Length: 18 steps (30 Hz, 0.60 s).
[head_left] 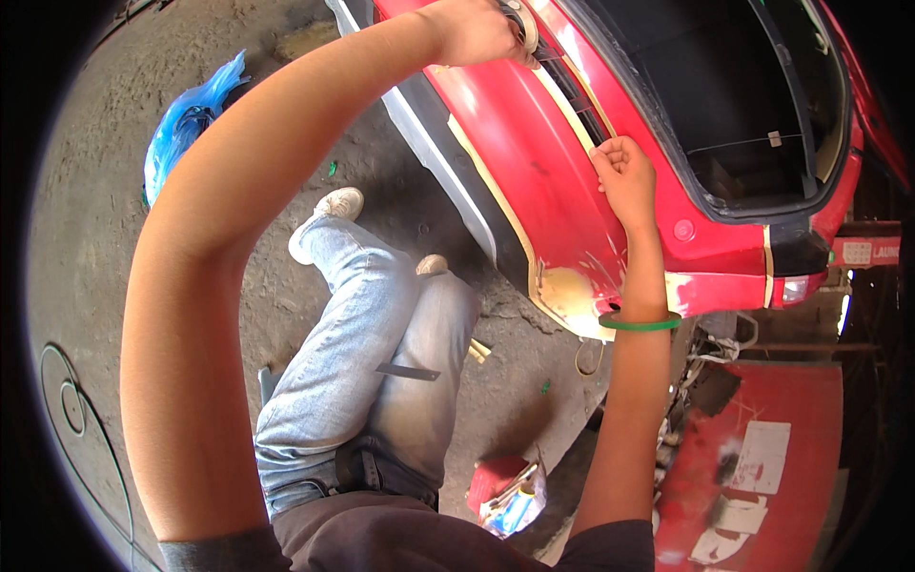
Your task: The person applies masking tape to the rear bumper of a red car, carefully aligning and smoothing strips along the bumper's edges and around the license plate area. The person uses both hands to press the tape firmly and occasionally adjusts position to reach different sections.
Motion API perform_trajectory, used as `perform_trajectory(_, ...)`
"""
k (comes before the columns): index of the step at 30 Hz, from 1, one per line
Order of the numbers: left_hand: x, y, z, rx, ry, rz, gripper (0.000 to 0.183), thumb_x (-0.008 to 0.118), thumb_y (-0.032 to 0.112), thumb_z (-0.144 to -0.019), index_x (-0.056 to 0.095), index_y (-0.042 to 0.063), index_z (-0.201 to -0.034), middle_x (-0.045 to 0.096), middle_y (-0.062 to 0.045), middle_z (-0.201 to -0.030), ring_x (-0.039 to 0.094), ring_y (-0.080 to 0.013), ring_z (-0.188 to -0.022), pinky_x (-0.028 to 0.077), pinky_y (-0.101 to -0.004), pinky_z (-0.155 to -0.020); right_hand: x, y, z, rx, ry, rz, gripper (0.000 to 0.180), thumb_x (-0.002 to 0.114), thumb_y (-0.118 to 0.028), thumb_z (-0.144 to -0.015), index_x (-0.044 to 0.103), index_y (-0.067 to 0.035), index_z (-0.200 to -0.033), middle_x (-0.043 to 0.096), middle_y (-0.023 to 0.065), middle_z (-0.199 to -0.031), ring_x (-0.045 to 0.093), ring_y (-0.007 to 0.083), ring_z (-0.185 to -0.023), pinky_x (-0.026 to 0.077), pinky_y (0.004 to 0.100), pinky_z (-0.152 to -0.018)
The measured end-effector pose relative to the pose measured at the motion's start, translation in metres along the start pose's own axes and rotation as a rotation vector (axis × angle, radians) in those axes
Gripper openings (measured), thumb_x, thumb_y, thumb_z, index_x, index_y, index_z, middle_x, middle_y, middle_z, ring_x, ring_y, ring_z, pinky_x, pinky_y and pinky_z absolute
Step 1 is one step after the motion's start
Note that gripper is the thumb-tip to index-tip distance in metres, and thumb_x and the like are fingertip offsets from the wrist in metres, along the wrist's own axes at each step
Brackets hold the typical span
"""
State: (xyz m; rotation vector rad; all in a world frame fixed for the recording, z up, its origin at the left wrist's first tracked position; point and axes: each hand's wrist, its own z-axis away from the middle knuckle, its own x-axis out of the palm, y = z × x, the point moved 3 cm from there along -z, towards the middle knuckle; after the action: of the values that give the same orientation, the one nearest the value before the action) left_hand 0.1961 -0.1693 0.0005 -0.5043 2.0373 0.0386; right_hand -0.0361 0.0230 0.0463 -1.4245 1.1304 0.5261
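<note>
At the top, my left hand (480, 34) is closed on a roll of cream masking tape (527, 27). A strip of masking tape (565, 100) runs from near it along the upper edge of a red car bumper (507, 121), beside a dark slotted gap. My right hand (626, 171) pinches the strip at its lower end, thumb against fingers. A green tape roll (640, 323) sits around my right forearm like a bracelet. More masking tape borders the bumper's lower trim. A dark flat metal strip (408, 372) lies across my jeans.
The car's rear window opening (736, 107) is at the upper right. A blue plastic bag (187, 121) and a hose (100, 429) lie on the floor at the left. A red container with tools (500, 486) stands below. A red panel (758, 429) is at the lower right.
</note>
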Motion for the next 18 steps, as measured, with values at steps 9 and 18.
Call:
perform_trajectory(9,0.009,0.001,-0.004,0.016,0.058,0.000,0.029,0.056,0.025,-0.092,0.075,0.010,-0.108,0.075,-0.011,-0.105,0.072,-0.0296,-0.097,0.057,-0.0403,-0.087,0.004,-0.006,-0.006,0.004,0.049,0.126,0.022,0.077,-0.019,-0.086,0.064,-0.002,-0.085,0.067,0.0052,-0.072,0.063,0.0146,-0.064,0.051,0.0297,-0.062)
perform_trajectory(18,0.009,0.001,-0.007,-0.033,-0.022,0.034,0.031,0.051,0.031,-0.097,0.073,0.011,-0.106,0.074,-0.011,-0.102,0.071,-0.0306,-0.094,0.055,-0.0421,-0.088,0.007,-0.027,-0.004,-0.092,0.070,0.222,0.026,0.079,-0.021,-0.085,0.063,-0.001,-0.081,0.067,0.0081,-0.069,0.063,0.0169,-0.061,0.051,0.0317,-0.062)
